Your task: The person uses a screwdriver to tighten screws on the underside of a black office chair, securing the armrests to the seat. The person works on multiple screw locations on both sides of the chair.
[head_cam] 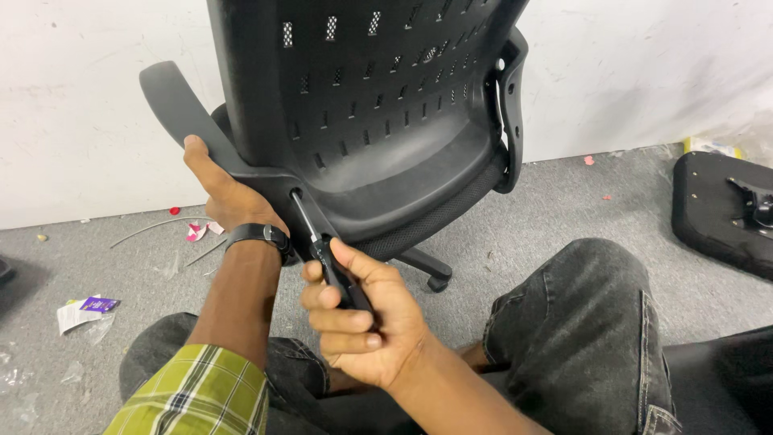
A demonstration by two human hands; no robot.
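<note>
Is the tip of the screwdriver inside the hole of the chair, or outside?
Inside. The screwdriver shaft ends in a hole on the chair bracket; the tip is hidden.

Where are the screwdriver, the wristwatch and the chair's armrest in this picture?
screwdriver (342, 282): head view, on its black handle, gripped in the right hand.
wristwatch (259, 234): head view, on the black band around the left wrist.
armrest (173, 97): head view, on the black arm pad above the left hand.
</note>
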